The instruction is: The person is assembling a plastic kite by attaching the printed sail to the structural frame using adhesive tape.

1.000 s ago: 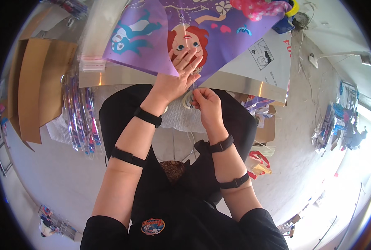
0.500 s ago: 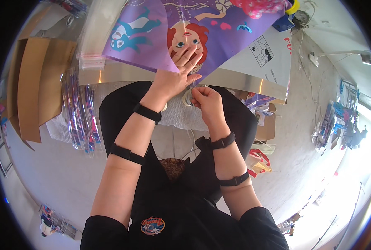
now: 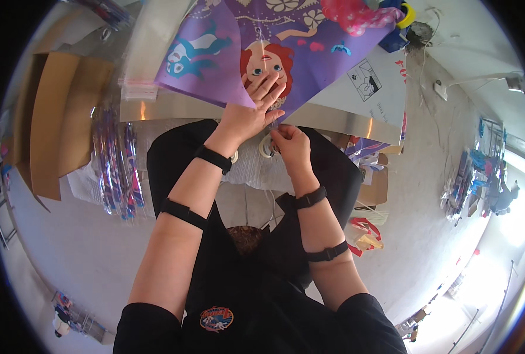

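Head view shows the purple sheet (image 3: 321, 62) on the tabletop (image 3: 346, 120), one corner pointing down at its near edge. The left hand (image 3: 250, 117) lies flat on the sheet, fingers spread, under a loose flap. The right hand (image 3: 292, 147) pinches its fingertips by that corner, what between cannot be told, beside a pale roll (image 3: 266, 147).
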`<action>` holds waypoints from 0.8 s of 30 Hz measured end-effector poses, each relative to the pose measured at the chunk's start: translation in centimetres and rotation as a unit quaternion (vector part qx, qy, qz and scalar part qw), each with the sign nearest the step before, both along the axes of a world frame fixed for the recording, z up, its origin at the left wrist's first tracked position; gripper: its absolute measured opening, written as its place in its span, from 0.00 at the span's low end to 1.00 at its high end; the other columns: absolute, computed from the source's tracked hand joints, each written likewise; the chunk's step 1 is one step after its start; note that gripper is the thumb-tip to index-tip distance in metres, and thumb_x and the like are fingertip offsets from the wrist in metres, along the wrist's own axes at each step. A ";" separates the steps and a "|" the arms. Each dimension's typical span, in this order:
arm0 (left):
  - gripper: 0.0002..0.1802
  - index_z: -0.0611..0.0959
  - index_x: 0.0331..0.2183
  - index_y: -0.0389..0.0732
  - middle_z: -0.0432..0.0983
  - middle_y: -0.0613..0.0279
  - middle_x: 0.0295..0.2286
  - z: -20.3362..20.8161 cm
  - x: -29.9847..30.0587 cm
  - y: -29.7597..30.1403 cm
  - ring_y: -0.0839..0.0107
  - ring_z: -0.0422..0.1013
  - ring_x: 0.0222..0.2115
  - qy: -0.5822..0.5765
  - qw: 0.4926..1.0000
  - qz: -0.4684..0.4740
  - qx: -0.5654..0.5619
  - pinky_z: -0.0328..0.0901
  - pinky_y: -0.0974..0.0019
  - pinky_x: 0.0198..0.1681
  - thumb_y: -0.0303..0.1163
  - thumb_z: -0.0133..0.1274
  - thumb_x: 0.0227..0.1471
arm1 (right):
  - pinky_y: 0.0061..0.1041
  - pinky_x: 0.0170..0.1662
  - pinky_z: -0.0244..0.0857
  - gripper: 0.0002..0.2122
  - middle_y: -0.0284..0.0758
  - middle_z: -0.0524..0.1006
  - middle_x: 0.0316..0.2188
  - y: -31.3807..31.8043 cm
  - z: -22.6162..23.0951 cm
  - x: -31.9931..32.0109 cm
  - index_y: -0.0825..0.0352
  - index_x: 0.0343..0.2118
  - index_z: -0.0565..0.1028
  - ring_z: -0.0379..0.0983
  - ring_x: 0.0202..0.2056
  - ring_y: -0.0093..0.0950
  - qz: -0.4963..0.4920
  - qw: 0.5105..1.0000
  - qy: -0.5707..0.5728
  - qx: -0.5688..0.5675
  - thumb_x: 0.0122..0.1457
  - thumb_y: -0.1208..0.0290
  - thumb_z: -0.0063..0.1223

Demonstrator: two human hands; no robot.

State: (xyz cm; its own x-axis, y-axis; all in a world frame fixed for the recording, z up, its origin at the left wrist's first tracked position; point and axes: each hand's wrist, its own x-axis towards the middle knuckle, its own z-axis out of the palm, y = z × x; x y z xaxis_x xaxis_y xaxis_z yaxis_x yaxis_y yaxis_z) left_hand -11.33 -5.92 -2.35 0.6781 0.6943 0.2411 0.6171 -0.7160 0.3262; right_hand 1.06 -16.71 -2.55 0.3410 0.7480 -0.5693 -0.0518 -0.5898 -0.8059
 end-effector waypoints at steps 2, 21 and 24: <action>0.35 0.64 0.59 0.53 0.54 0.66 0.61 -0.1 -0.1 0.0 0.67 0.52 0.60 0.010 1.000 0.001 0.009 0.47 0.50 0.61 0.51 0.51 0.51 | 0.15 0.26 0.62 0.10 0.32 0.76 0.23 0.0 -0.1 0.0 0.76 0.36 0.75 0.70 0.22 0.17 0.006 1.000 -0.006 0.009 0.53 0.76 0.57; 0.26 0.75 0.50 0.46 0.68 0.62 0.52 5.6 -0.8 -2.8 0.60 0.62 0.55 -0.064 0.994 -0.074 0.052 0.59 0.54 0.55 0.25 0.49 0.45 | 0.23 0.31 0.69 0.11 0.35 0.76 0.28 -2.6 5.2 2.8 0.70 0.35 0.73 0.73 0.28 0.25 -0.049 0.942 -0.261 0.207 0.47 0.81 0.57; 0.25 0.77 0.48 0.45 0.71 0.58 0.48 11.9 -0.6 -1.6 0.57 0.68 0.49 -0.176 0.981 -0.058 0.065 0.64 0.58 0.51 0.23 0.51 0.44 | 0.26 0.36 0.69 0.16 0.40 0.73 0.39 -2.2 11.6 2.6 0.69 0.40 0.71 0.73 0.35 0.31 -0.020 0.905 -0.328 0.271 0.46 0.80 0.58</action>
